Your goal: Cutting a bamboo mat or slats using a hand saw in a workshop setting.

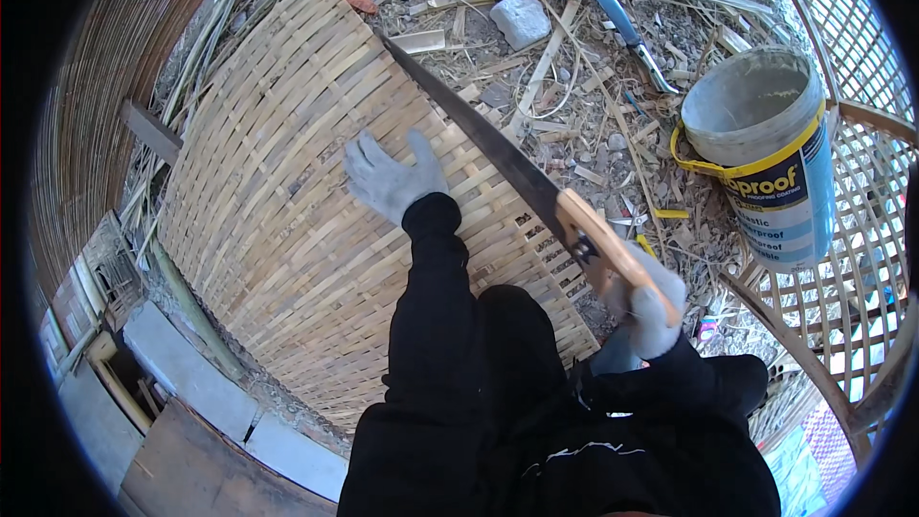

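A large woven bamboo mat [287, 163] lies beneath me, its right edge running diagonally from the top toward my knees. My left hand [391, 175], in a pale glove, rests flat on the mat with the fingers spread. My right hand [653, 306], also gloved, is wrapped around the wooden handle of a handsaw [483, 144]. The saw's dark blade reaches up and left along the mat's right edge, its tip near the upper corner. Whether the teeth touch the bamboo I cannot tell. One black-clad knee [522, 321] is close to the mat's lower right edge.
To the right stands a bucket [751, 139] with a yellow rim and handle, beside an open-weave bamboo lattice [862, 182]. Bamboo scraps, a white stone [520, 22] and a blue-handled tool [613, 14] litter the ground. Grey slabs [191, 364] border the lower left; a slatted screen [124, 86] rises at left.
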The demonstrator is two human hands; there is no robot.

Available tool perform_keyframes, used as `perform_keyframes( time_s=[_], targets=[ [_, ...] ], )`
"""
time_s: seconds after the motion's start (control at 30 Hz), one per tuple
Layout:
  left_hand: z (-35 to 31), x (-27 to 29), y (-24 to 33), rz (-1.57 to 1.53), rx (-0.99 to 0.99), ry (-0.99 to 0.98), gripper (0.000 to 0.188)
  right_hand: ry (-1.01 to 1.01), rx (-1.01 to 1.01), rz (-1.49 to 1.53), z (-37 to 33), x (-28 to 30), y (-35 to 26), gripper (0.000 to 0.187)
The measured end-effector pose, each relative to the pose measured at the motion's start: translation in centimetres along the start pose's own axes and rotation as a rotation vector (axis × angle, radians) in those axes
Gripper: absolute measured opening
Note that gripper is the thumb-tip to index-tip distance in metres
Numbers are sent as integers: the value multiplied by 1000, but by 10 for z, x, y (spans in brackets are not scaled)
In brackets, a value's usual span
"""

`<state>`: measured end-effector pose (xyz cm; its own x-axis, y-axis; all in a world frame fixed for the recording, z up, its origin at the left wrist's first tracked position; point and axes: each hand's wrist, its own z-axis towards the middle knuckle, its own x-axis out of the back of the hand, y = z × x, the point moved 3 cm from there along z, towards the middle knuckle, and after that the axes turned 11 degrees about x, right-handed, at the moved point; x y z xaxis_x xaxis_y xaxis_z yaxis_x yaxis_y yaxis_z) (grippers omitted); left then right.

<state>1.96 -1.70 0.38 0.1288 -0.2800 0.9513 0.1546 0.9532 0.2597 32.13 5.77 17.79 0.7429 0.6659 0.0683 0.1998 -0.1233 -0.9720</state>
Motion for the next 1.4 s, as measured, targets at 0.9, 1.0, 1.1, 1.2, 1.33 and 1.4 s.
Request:
perform_keyframes(
  time_s=[0.9,1.0,1.1,1.2,1.33,1.4],
  targets=[
    [0,-2,3,24,-59,64,65,-242,560,-997,29,59,93,76],
    [1,1,1,10,-63,70,65,-480,392,-1019,43,58,112,82],
    [0,2,3,-1,-62,72,65,-515,330,-1003,55,48,116,75],
    [2,5,-1,19,-59,89,66,-235,345,-921,97,8,93,46],
    [2,5,2,12,-65,88,67,42,290,-447,183,-58,102,39],
    [-2,-1,7,-11,-62,83,67,15,141,-486,218,-86,106,43]
  ],
)
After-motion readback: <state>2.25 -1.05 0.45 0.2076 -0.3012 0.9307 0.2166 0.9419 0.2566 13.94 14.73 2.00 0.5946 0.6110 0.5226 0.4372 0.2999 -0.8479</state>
